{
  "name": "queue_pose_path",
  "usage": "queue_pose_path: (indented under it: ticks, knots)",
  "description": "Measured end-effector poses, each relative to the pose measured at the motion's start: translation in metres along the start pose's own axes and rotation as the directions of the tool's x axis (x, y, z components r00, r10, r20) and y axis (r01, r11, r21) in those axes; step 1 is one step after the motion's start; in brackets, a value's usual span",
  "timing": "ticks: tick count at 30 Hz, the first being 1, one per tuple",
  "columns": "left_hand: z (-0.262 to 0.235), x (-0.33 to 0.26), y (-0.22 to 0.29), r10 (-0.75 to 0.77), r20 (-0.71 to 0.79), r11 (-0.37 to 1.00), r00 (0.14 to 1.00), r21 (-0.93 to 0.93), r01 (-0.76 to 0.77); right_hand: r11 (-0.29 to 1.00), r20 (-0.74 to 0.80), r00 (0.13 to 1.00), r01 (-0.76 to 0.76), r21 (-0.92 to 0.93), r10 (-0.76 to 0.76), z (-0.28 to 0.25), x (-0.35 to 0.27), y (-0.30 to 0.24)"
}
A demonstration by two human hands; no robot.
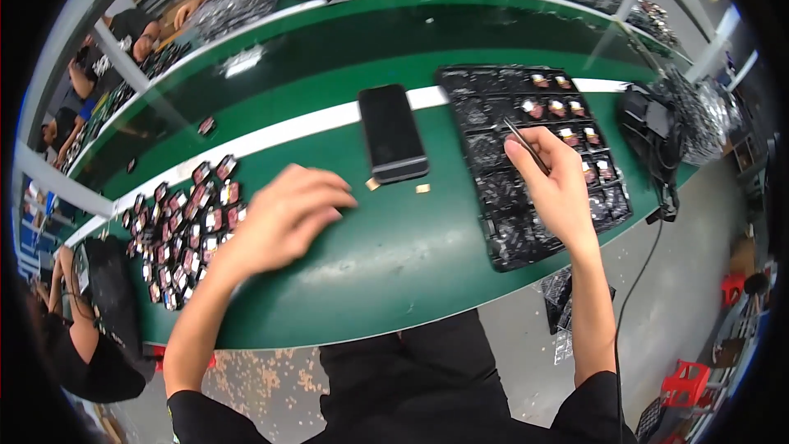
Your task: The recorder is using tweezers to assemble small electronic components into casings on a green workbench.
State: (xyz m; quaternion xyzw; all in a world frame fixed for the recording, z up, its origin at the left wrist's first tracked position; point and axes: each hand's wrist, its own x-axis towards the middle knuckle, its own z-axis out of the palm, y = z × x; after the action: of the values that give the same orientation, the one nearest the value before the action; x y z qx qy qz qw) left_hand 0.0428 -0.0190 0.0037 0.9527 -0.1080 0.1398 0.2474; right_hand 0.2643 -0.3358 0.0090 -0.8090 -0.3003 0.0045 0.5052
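right hand (pixel 556 173) pinches tweezers (pixel 513 128) over the black tray (pixel 504 234), left hand (pixel 283 218) hangs loose, fingers apart; a light, steady pinch works best.

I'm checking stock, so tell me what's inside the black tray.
Small dark parts with pinkish patches sit in the right side of the black tray. The right hand, gripping a slim tool, covers part of the tray; whatever lies beneath cannot be seen.
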Motion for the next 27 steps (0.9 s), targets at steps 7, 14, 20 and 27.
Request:
queue_pose_path:
  ticks: [7,14,20,27]
  knots:
    - [0.005,-0.018,0.029,-0.036,0.092,0.996,0.995,0.090,0.028,0.985,0.342,0.925,0.134,0.112,-0.164,0.060,-0.045,-0.068]
    - [-0.003,-0.036,0.009,-0.092,0.162,0.993,0.983,-0.058,0.102,0.976,0.406,0.913,-0.044,0.215,-0.048,0.099,-0.057,-0.062]
    - [0.011,-0.039,0.007,-0.112,0.067,0.981,0.992,-0.153,0.121,0.886,0.424,0.899,-0.282,0.368,0.110,0.105,-0.065,-0.061]
    - [0.017,-0.036,0.002,-0.117,0.078,0.966,0.990,-0.224,0.132,0.973,0.362,0.919,0.078,0.217,-0.155,0.105,-0.066,-0.042]
